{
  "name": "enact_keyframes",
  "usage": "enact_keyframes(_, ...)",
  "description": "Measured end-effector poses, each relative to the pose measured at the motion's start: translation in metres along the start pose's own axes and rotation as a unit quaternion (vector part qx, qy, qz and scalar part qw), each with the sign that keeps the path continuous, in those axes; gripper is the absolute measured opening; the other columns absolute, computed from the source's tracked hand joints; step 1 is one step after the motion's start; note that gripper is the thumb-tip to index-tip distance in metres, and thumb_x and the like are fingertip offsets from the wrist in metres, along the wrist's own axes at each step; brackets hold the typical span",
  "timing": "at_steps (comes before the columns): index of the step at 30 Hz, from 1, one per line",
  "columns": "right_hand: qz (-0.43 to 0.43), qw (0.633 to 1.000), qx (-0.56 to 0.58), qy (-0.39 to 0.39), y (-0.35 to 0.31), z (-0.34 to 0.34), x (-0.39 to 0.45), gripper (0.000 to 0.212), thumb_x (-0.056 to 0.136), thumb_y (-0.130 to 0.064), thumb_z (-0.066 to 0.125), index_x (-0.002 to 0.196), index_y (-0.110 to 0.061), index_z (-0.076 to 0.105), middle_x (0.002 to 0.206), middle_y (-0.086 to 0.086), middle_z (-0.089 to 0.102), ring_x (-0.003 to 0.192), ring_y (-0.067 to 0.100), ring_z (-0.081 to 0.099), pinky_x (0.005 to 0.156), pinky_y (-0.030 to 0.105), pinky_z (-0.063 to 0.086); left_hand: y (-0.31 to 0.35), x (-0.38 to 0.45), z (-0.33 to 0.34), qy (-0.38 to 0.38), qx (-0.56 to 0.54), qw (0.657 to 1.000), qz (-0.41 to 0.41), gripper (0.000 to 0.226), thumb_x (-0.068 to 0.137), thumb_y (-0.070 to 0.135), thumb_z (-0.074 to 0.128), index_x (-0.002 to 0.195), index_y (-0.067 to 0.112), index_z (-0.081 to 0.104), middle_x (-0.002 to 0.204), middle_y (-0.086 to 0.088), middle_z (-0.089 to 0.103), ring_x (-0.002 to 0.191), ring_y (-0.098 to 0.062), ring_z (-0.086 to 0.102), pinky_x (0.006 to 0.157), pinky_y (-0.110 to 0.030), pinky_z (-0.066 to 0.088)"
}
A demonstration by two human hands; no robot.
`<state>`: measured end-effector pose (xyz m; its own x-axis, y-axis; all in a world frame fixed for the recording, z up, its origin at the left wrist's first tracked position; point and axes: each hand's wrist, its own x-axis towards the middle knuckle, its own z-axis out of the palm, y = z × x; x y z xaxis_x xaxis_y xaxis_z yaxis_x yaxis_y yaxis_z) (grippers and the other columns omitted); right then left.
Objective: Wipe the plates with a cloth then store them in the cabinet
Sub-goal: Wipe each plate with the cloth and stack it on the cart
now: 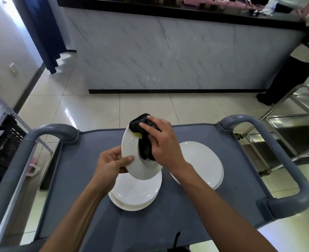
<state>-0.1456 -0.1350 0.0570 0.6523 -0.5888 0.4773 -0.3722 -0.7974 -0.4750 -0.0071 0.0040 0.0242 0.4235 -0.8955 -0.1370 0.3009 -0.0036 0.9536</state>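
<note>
Plates [134, 194] stacked beneath held plate [131, 160]; 1 plate [202, 164] right.

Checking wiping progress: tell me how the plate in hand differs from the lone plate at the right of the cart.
The held plate is tilted up off the cart; the lone plate lies flat on the cart top. The held plate has a black cloth pressed on it by the right hand and is gripped by the left hand; the lone plate is untouched. Both are plain white.

Bright daylight entered upper left, glaring on the floor [71, 113]; wide-angle distortion bent edges; focus stayed sharp.
</note>
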Motion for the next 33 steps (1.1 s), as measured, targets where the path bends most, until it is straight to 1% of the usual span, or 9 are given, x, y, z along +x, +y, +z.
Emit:
enact_keyframes(5, 0.071, 0.997, 0.026, 0.03, 0.011, -0.002, 0.011, 0.04, 0.094, -0.002, 0.057, 0.131, -0.016, 0.067, 0.139, 0.006, 0.058, 0.125, 0.03, 0.05, 0.109, 0.04, 0.041, -0.001, -0.003, -0.007, 0.017, -0.028, 0.999, 0.016, 0.036, 0.081, 0.005, 0.07, 0.117, 0.002, 0.072, 0.103, -0.025, 0.074, 0.085, -0.035, 0.073, 0.068, -0.046, 0.061)
enact_keyframes(9, 0.12, 0.991, 0.05, 0.029, 0.016, -0.004, 0.012, 0.039, 0.096, -0.007, 0.057, 0.133, -0.02, 0.066, 0.14, -0.001, 0.057, 0.129, 0.022, 0.05, 0.11, 0.022, 0.036, -0.001, -0.003, -0.011, 0.022, -0.05, 0.998, 0.02, 0.035, 0.081, 0.007, 0.07, 0.115, 0.005, 0.074, 0.104, -0.025, 0.074, 0.086, -0.036, 0.072, 0.068, -0.046, 0.061)
enact_keyframes(13, 0.166, 0.982, 0.081, 0.036, 0.02, -0.007, 0.014, 0.036, 0.097, -0.011, 0.06, 0.131, -0.019, 0.066, 0.137, -0.003, 0.06, 0.129, 0.018, 0.052, 0.113, 0.03, 0.039, -0.005, -0.003, -0.016, 0.037, -0.092, 0.995, 0.008, 0.033, 0.08, 0.007, 0.069, 0.112, 0.007, 0.076, 0.106, -0.022, 0.074, 0.088, -0.034, 0.072, 0.067, -0.044, 0.06)
enact_keyframes(15, 0.188, 0.975, 0.114, 0.04, 0.022, -0.011, 0.014, 0.034, 0.096, -0.011, 0.062, 0.128, -0.018, 0.068, 0.13, -0.005, 0.065, 0.123, 0.009, 0.056, 0.109, 0.025, 0.042, -0.006, -0.003, -0.02, 0.049, -0.118, 0.992, 0.005, 0.033, 0.079, 0.006, 0.069, 0.112, 0.007, 0.076, 0.109, -0.02, 0.074, 0.091, -0.032, 0.072, 0.068, -0.043, 0.061)
enact_keyframes(18, 0.215, 0.964, 0.152, 0.042, 0.023, -0.018, 0.011, 0.029, 0.093, -0.011, 0.064, 0.12, -0.021, 0.071, 0.113, -0.018, 0.068, 0.108, -0.011, 0.058, 0.094, 0.004, 0.039, -0.005, -0.001, -0.026, 0.057, -0.16, 0.985, 0.004, 0.03, 0.081, 0.005, 0.065, 0.108, 0.009, 0.077, 0.108, -0.017, 0.075, 0.092, -0.029, 0.073, 0.069, -0.04, 0.061)
enact_keyframes(20, 0.213, 0.964, 0.151, 0.046, 0.023, -0.02, 0.008, 0.027, 0.092, -0.011, 0.065, 0.117, -0.02, 0.072, 0.108, -0.025, 0.066, 0.104, -0.014, 0.057, 0.089, 0.0, 0.037, -0.003, 0.001, -0.03, 0.066, -0.194, 0.979, 0.0, 0.029, 0.082, 0.005, 0.063, 0.105, 0.011, 0.078, 0.107, -0.015, 0.075, 0.092, -0.027, 0.073, 0.07, -0.039, 0.061)
enact_keyframes(22, 0.2, 0.968, 0.146, 0.039, 0.019, -0.019, 0.005, 0.027, 0.093, -0.013, 0.066, 0.119, -0.018, 0.071, 0.112, -0.022, 0.065, 0.107, -0.01, 0.057, 0.093, 0.004, 0.038, 0.0, 0.003, -0.032, 0.076, -0.215, 0.974, 0.002, 0.029, 0.082, 0.005, 0.062, 0.105, 0.013, 0.079, 0.108, -0.013, 0.076, 0.094, -0.025, 0.073, 0.071, -0.039, 0.061)
enact_keyframes(26, 0.192, 0.973, 0.129, -0.023, 0.001, -0.011, -0.002, 0.043, 0.092, -0.028, 0.072, 0.133, -0.021, 0.065, 0.142, -0.004, 0.055, 0.131, 0.009, 0.048, 0.113, 0.024, 0.035, 0.005, 0.006, -0.029, 0.091, -0.226, 0.97, 0.01, 0.028, 0.083, 0.006, 0.062, 0.106, 0.012, 0.078, 0.111, -0.013, 0.075, 0.097, -0.026, 0.073, 0.074, -0.042, 0.062)
enact_keyframes(33, 0.104, 0.99, 0.044, -0.087, -0.033, 0.011, -0.021, 0.06, 0.085, -0.043, 0.076, 0.141, -0.025, 0.059, 0.153, -0.002, 0.042, 0.134, 0.02, 0.038, 0.115, 0.032, 0.033, 0.008, 0.006, -0.022, 0.113, -0.218, 0.969, 0.009, 0.034, 0.08, 0.006, 0.064, 0.113, 0.005, 0.071, 0.107, -0.015, 0.074, 0.091, -0.027, 0.073, 0.07, -0.038, 0.062)
